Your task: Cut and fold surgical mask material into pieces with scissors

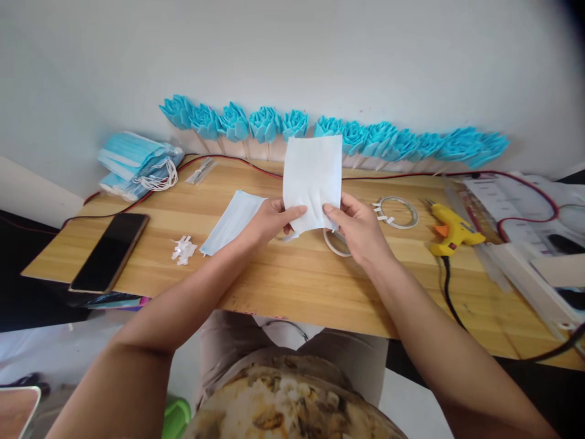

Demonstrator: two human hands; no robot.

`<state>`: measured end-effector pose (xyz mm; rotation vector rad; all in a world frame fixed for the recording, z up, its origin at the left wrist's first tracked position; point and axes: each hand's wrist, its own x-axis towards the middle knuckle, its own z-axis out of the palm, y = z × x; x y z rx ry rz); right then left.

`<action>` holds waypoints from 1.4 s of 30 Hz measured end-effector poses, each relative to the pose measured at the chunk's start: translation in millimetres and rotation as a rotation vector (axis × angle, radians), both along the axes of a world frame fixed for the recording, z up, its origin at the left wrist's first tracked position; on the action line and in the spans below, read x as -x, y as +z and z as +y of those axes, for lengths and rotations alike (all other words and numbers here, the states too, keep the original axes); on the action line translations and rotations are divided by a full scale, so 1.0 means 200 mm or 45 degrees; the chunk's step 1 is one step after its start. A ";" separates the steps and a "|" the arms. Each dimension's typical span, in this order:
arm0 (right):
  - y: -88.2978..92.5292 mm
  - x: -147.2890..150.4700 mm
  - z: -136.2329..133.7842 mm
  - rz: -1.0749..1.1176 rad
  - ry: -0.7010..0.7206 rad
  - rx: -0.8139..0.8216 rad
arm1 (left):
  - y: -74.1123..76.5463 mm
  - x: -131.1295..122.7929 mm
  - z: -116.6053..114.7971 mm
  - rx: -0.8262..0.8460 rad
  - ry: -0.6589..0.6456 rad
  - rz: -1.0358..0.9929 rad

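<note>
Left hand (275, 219) pinched lower left part of white sheet (313, 171), thumb on near face; right hand (359, 224) pinched lower right part likewise. Sheet stood raised between hands, above tabletop (292, 286). Pale blue piece (235, 221) lay just left of left hand; white scraps (183, 250) farther left, phone (109, 251) beyond those. Tape ring (337, 252) lay partly hidden under right hand. Tabbed ring (402, 226) lay right of right hand, yellow glue gun (454, 228) farther right. Blue flowers (265, 124) lined up beyond both hands.
</note>
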<state>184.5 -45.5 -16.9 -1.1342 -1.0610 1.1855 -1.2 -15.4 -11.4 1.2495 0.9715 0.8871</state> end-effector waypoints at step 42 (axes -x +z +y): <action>0.01 0.01 -0.01 -0.052 0.076 0.000 | -0.01 -0.01 0.01 0.200 0.066 -0.285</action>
